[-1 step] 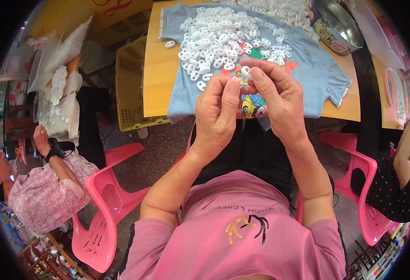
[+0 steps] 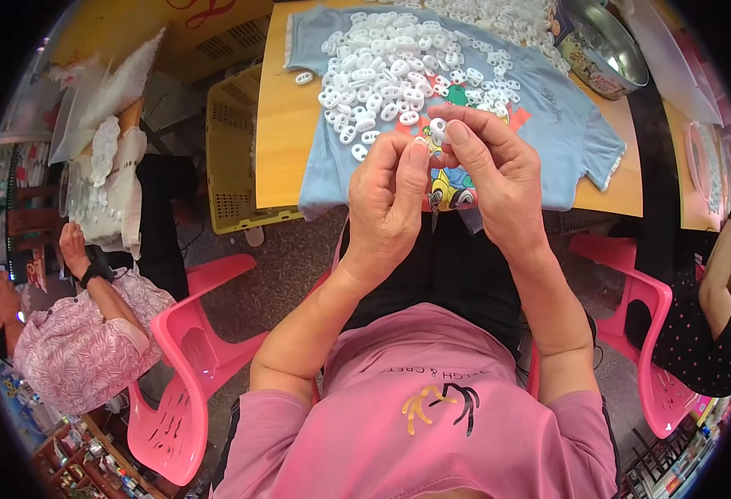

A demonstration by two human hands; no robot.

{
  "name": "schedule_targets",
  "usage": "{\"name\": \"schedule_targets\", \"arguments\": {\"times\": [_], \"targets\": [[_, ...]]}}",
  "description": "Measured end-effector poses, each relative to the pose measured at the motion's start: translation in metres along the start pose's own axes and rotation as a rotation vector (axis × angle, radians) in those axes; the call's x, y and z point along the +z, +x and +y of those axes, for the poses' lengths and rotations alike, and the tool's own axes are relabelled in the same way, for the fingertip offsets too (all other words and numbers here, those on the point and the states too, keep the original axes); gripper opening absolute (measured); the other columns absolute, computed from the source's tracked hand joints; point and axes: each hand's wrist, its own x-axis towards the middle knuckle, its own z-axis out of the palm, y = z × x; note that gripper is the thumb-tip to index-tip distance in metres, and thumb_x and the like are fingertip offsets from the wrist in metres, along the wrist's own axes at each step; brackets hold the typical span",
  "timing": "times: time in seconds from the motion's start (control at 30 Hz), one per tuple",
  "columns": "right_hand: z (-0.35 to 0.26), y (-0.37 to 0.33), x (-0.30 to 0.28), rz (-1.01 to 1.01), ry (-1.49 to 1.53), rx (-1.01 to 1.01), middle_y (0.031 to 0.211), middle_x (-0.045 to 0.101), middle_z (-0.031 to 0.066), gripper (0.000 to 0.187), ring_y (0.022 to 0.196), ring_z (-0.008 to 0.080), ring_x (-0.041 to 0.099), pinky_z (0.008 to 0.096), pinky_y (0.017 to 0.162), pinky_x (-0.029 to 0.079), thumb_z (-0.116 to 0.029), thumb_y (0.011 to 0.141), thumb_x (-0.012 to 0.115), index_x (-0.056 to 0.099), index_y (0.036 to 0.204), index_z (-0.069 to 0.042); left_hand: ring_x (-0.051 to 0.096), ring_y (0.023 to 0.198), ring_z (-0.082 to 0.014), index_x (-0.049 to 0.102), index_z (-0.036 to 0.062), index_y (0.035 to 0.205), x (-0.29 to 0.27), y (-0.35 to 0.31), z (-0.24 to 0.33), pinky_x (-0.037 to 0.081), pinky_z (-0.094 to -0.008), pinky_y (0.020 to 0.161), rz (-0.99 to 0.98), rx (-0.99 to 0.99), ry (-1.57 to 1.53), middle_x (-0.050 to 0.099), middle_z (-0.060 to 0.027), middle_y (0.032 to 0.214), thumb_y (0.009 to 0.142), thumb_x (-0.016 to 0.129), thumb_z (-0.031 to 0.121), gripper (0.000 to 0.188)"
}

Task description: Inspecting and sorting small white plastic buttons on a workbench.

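My left hand (image 2: 386,204) and my right hand (image 2: 498,179) are raised together over the near edge of a wooden table (image 2: 278,141). Between their fingertips they pinch a small white plastic oval link (image 2: 438,129). Just beyond them a pile of the same white links (image 2: 382,71) lies on a light blue T-shirt (image 2: 565,125) spread flat on the table. One loose link (image 2: 303,78) lies on the bare wood at the left of the shirt.
A metal bowl (image 2: 610,50) stands at the table's far right. A yellow crate (image 2: 232,158) sits left of the table. Pink chairs (image 2: 187,366) (image 2: 652,333) flank me. One person (image 2: 83,341) sits at my left, another (image 2: 710,316) at my right.
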Motion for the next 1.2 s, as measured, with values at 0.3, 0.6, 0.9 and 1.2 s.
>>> {"name": "schedule_targets", "arguments": {"times": [0.3, 0.6, 0.9, 1.2], "targets": [[-0.001, 0.000, 0.001, -0.008, -0.014, 0.014, 0.112, 0.067, 0.0042, 0.025, 0.083, 0.0064, 0.061, 0.0212, 0.078, 0.049, -0.015, 0.098, 0.057, 0.064, 0.117, 0.001, 0.052, 0.069, -0.0046, 0.058, -0.0006, 0.095, -0.002, 0.000, 0.000, 0.042, -0.0208, 0.060, -0.036, 0.026, 0.057, 0.067, -0.0052, 0.084, 0.101, 0.049, 0.016, 0.019], [0.001, 0.000, 0.000, -0.006, -0.015, 0.000, 0.111, 0.067, 0.0043, 0.025, 0.083, 0.0064, 0.061, 0.0208, 0.078, 0.049, -0.014, 0.097, 0.057, 0.064, 0.117, 0.000, 0.053, 0.069, -0.0058, 0.058, -0.0009, 0.093, -0.001, 0.000, 0.000, 0.043, -0.0224, 0.061, -0.026, 0.008, 0.047, 0.067, -0.0060, 0.084, 0.100, 0.050, 0.016, 0.020], [0.001, -0.001, 0.001, -0.039, -0.011, -0.032, 0.111, 0.066, 0.0067, 0.025, 0.085, 0.0083, 0.062, 0.0229, 0.078, 0.051, -0.013, 0.098, 0.055, 0.062, 0.117, 0.002, 0.048, 0.066, -0.0051, 0.058, -0.0005, 0.093, -0.001, 0.000, -0.002, 0.039, -0.0223, 0.057, -0.004, 0.006, 0.039, 0.064, -0.0039, 0.081, 0.100, 0.051, 0.016, 0.020], [0.012, 0.001, -0.004, -0.133, -0.219, -0.167, 0.113, 0.062, 0.0085, 0.023, 0.094, 0.0111, 0.061, 0.0254, 0.081, 0.053, -0.006, 0.098, 0.053, 0.061, 0.118, 0.003, 0.047, 0.065, -0.0055, 0.057, -0.0008, 0.092, -0.002, 0.001, -0.001, 0.040, -0.0233, 0.056, 0.009, 0.037, 0.077, 0.062, -0.0037, 0.078, 0.100, 0.051, 0.016, 0.020]]}}
